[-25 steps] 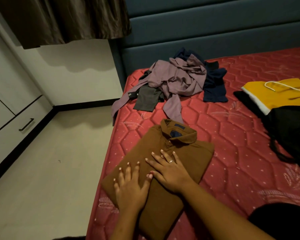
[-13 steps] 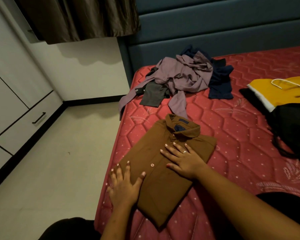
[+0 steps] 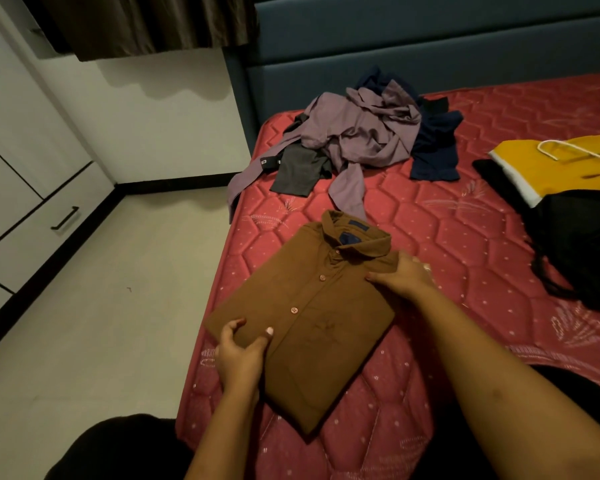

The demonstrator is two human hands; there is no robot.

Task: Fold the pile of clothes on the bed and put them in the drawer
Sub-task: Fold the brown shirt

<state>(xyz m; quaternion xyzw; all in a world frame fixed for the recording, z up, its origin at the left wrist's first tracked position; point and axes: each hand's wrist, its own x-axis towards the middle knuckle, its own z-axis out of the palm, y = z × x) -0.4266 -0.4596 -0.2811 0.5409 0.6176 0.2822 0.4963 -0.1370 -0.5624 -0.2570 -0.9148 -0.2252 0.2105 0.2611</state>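
A folded brown button shirt (image 3: 312,313) lies on the red mattress (image 3: 447,258) near its left edge, collar pointing away from me. My left hand (image 3: 239,355) grips the shirt's near left edge, thumb on top and fingers curled under. My right hand (image 3: 400,277) grips the far right edge beside the collar, fingers tucked beneath the fabric. Behind the shirt sits an unfolded pile of clothes (image 3: 357,133): a mauve shirt on top, a grey piece and a navy piece. The drawer (image 3: 49,220) with a black handle is in the white cabinet on the left.
A yellow and white garment (image 3: 561,164) with a white hanger and a black bag (image 3: 582,251) lie at the right of the bed. A blue headboard (image 3: 395,46) runs behind. Bare pale floor (image 3: 101,306) separates bed and cabinet. My dark-clad knee (image 3: 118,448) shows at the bottom.
Both hands moved from pressing flat on top of the brown shirt out to its opposite edges, and their fingers now curl under it. The view shifted slightly.
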